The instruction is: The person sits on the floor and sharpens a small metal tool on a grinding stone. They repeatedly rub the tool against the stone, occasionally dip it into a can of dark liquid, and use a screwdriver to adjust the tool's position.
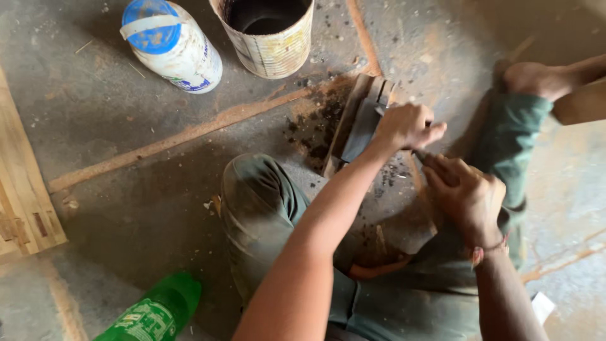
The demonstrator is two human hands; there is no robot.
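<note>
— Where is the dark slab (pixel 363 129), and which way does it run?

— I see it on the concrete floor (pixel 126 107), between the person's knees, resting on a wooden block (pixel 360 95). Its long axis runs from near the left knee up and away toward the rusty tin can (pixel 270 35); the far end points at the can.

— And the hands?

— My read: the left hand (pixel 407 125) is curled shut over the slab's near-right edge, pressing on it. The right hand (pixel 464 192) sits just right of the slab, fist closed around a thin tool; I cannot tell what kind, only a short tip shows.

— The surface?

— Grey concrete with rust-coloured streaks and dark crumbs scattered beside the slab. Left of the can lies a white plastic jar (pixel 173 44) with a blue lid. Far left of the slab, a pale wooden frame (pixel 22 202); below it, a green bottle (pixel 154 312).
</note>
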